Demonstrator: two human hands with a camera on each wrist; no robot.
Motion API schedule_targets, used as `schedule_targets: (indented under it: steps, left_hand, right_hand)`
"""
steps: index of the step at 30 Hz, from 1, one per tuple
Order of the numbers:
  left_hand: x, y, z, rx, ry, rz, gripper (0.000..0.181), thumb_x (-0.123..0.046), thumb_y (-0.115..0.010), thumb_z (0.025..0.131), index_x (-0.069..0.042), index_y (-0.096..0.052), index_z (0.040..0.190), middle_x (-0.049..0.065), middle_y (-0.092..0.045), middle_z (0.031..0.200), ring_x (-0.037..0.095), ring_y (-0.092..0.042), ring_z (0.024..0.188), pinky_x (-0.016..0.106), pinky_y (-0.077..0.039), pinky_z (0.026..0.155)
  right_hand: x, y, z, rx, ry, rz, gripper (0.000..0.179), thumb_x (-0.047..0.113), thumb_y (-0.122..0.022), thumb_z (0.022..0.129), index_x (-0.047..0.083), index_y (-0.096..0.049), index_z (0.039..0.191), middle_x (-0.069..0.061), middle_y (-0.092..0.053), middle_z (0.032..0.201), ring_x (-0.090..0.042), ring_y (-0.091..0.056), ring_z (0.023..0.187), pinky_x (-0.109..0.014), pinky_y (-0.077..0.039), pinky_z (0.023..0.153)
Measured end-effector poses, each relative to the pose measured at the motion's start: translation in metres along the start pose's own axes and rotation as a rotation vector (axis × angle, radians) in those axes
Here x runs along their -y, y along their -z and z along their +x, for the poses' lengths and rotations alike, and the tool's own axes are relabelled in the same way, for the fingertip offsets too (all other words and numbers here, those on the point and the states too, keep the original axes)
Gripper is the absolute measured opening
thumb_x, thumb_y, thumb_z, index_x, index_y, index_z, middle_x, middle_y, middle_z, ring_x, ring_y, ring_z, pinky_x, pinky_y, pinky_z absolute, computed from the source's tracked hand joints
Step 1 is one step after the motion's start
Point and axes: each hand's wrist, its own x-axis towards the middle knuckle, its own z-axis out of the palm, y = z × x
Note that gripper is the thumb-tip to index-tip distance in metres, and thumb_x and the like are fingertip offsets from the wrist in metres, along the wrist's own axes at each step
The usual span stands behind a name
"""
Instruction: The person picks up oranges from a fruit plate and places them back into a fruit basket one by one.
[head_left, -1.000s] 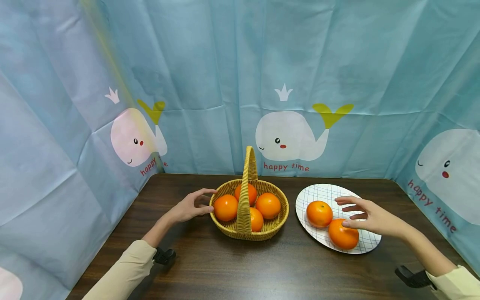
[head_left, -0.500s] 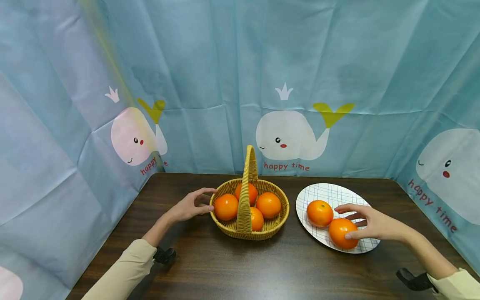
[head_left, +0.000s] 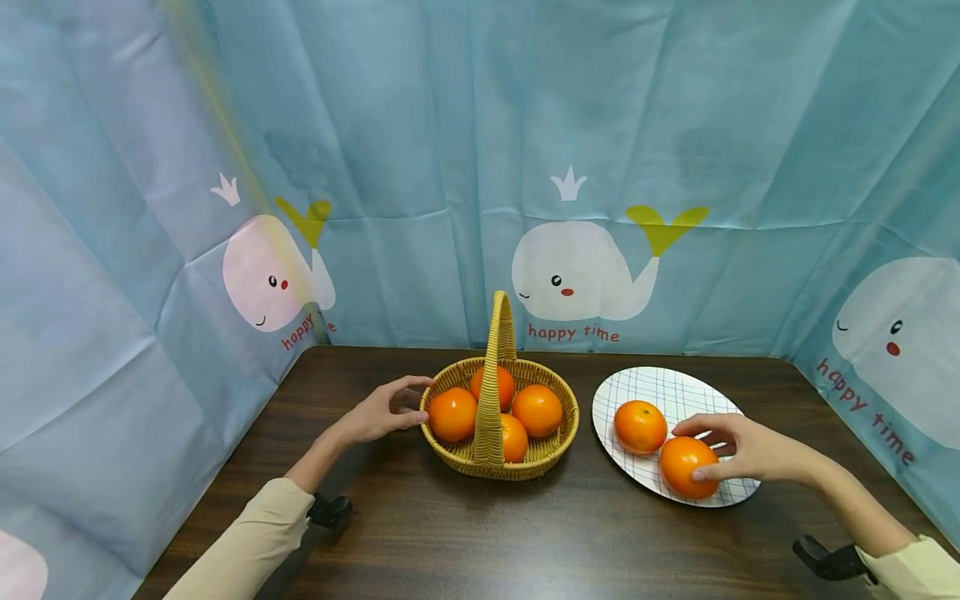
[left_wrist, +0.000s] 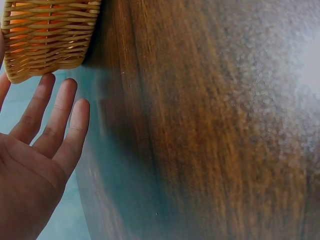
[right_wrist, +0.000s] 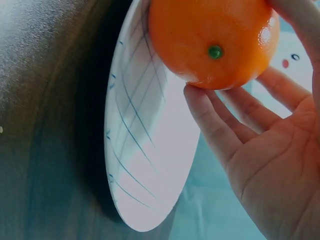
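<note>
My left hand (head_left: 378,412) is at the left side of a yellow wicker basket (head_left: 487,472), thumb and index finger spread along its rim. In the left wrist view the other fingers (left_wrist: 62,107) extend loosely, their tips close to the basket's wall (left_wrist: 52,45). Several oranges (head_left: 452,414) lie in the basket, under its tall handle. On the right, my right hand (head_left: 753,450) grips an orange (head_left: 684,468), thumb on its near side and fingers behind and below it. That orange, with a green stem spot, is over a white plate (right_wrist: 145,165) with blue grid lines.
A second orange (head_left: 640,427) sits on the plate, left of the gripped one. The dark wooden table (head_left: 480,550) ends at a blue curtain (head_left: 420,167) with whale prints. A stretch of table separates basket from plate.
My right hand has come down from above the plate and closed around the nearer orange, which has shifted very slightly. The left hand and basket have stayed in place.
</note>
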Motion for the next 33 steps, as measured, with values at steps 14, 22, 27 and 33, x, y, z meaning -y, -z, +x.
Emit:
schedule_targets:
  steps: [14,22,27,33]
  left_hand:
    - [-0.002,0.000,0.000,-0.003,0.000,0.010,0.055,-0.017,-0.068,0.101,-0.010,-0.046,0.150,0.022,-0.042,0.150,0.042,-0.051,0.128,0.036,-0.057,0.086]
    - [-0.001,-0.001,0.001,0.000,-0.004,0.013,0.055,-0.017,-0.068,0.101,-0.009,-0.046,0.150,0.021,-0.043,0.150,0.042,-0.051,0.127,0.035,-0.057,0.085]
    - [0.000,-0.001,0.001,0.000,-0.004,0.020,0.055,-0.017,-0.068,0.101,-0.010,-0.046,0.150,0.019,-0.045,0.149,0.041,-0.052,0.127,0.034,-0.057,0.086]
    - [-0.001,0.000,0.000,0.001,-0.009,0.012,0.055,-0.016,-0.067,0.101,-0.010,-0.046,0.151,0.021,-0.043,0.150,0.043,-0.052,0.126,0.040,-0.058,0.083]
  right_hand:
    - [0.008,0.022,-0.004,-0.109,0.061,-0.032,0.045,-0.003,-0.077,0.087,0.001,-0.062,0.130,-0.007,-0.067,0.122,-0.014,-0.065,0.106,-0.027,-0.056,0.084]
    - [0.009,0.032,0.000,-0.148,0.076,-0.036,0.047,-0.005,-0.077,0.085,0.001,-0.062,0.129,-0.007,-0.067,0.121,-0.015,-0.066,0.106,-0.027,-0.056,0.085]
    - [0.010,0.035,0.003,-0.148,0.103,-0.014,0.048,-0.008,-0.076,0.085,0.000,-0.061,0.130,-0.008,-0.067,0.121,-0.017,-0.065,0.107,-0.026,-0.055,0.086]
    - [0.012,0.039,0.008,-0.168,0.105,-0.001,0.048,-0.008,-0.075,0.086,-0.002,-0.060,0.131,-0.012,-0.065,0.122,-0.020,-0.065,0.105,-0.029,-0.057,0.084]
